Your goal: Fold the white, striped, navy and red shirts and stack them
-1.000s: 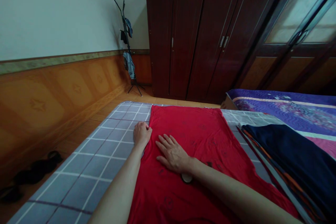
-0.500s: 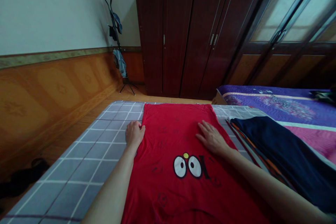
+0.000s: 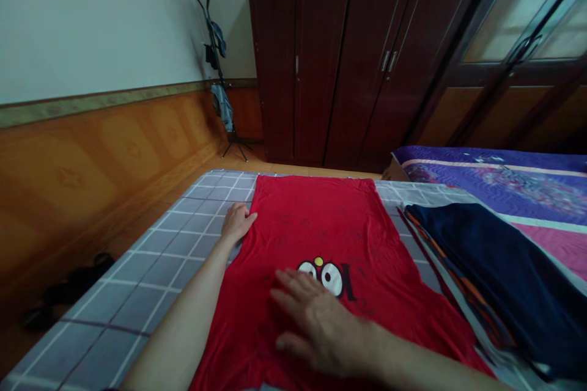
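Note:
A red T-shirt (image 3: 316,214) lies spread on the bed, its front print of two white cartoon eyes partly covered. My left hand (image 3: 238,222) rests at the shirt's left edge, thumb apart from the fingers and touching the fabric; its fingertips are hard to make out. Over the lower middle of the shirt is my right hand (image 3: 316,321), palm down with fingers spread, slightly blurred. It covers part of the left eye of the print. Wrinkles run across the cloth near the right hand and along the left side.
The shirt lies on a grey checked bedsheet (image 3: 183,238). Folded dark blue clothing (image 3: 495,275) is stacked at the right. Beyond stand a purple-covered bed (image 3: 504,177), a dark wardrobe (image 3: 316,61) and a coat rack (image 3: 222,73). Dark items (image 3: 77,284) lie on the floor at left.
My right hand has swept from the shirt's upper right down and left to the print. My left hand stays at the left edge. The view has shifted slightly.

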### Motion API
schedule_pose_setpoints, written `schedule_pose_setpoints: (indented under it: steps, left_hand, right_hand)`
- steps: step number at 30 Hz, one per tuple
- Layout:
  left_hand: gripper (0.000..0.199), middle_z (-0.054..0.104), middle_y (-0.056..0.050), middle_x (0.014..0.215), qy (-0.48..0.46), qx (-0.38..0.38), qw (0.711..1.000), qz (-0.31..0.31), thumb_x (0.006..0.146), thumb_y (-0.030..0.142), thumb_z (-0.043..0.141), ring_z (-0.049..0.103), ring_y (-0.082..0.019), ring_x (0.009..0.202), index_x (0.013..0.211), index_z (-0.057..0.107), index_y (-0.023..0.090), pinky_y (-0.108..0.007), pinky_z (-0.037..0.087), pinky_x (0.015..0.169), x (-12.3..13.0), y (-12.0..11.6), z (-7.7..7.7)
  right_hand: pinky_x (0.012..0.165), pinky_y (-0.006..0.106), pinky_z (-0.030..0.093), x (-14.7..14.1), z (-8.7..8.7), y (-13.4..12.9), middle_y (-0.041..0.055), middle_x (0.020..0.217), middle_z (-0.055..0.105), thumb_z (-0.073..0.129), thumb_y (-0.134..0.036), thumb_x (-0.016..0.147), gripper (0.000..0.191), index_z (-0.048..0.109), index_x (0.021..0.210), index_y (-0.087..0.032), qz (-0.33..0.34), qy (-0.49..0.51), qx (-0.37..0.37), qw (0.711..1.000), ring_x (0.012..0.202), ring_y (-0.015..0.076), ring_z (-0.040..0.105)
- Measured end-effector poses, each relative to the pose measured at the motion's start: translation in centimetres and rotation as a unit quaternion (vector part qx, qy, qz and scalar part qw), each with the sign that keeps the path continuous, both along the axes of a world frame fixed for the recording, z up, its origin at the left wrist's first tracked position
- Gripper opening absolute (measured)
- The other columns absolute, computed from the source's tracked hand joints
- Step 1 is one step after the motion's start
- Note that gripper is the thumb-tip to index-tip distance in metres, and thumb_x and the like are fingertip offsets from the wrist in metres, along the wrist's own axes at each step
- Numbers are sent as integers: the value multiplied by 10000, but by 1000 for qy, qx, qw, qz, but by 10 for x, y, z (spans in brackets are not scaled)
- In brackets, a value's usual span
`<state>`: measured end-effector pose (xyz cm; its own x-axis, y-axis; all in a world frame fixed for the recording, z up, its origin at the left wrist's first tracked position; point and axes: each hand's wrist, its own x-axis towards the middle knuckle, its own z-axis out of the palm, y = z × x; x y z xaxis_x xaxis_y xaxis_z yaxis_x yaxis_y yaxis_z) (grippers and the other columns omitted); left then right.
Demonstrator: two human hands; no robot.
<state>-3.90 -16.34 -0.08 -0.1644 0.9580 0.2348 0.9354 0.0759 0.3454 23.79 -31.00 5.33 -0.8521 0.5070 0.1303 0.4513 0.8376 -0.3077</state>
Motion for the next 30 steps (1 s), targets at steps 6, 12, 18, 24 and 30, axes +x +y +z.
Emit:
schedule_pose_setpoints:
  steps: [6,12,18,24,30]
  left_hand:
    - [275,644,-45,887,-30,-85,993,-81,738,323,619,566,-207,1010,515,532,186,-248,416,824,-9,-17,27]
    - [121,600,-21,842,-60,-84,989,-107,710,229,591,550,-188,926,603,543,198,-263,391,846,-4,-85,36]
    - [181,513,23,627,-118,-92,988,-33,818,300,406,516,-156,642,681,469,200,-265,404,632,-2,-115,31]
    - [377,658,-4,817,-411,-273,867,-71,732,483,594,614,-177,742,949,532,180,-276,462,660,1,-132,48]
    - [333,532,53,607,-358,-250,899,-28,627,464,658,506,-120,591,677,478,187,-215,366,541,-14,-141,51]
  right_hand:
    - [637,352,494,-76,-26,-52,78,967,642,566,-432,814,306,574,928,-148,143,18,107,984,803,227,584]
    - [569,291,389,-74,-37,-47,17,752,568,603,-226,770,108,520,723,-176,99,66,135,984,671,165,492]
    - [626,272,374,-67,-28,-45,4,777,590,581,-294,767,102,564,749,-194,110,149,-34,982,723,159,532]
    - [658,300,404,-75,-56,-42,-34,747,642,570,-434,773,158,615,785,-283,154,141,-21,978,728,180,553]
    - [547,271,387,-81,-65,-37,-73,692,647,522,-448,802,140,644,813,-380,183,140,-14,973,647,168,547]
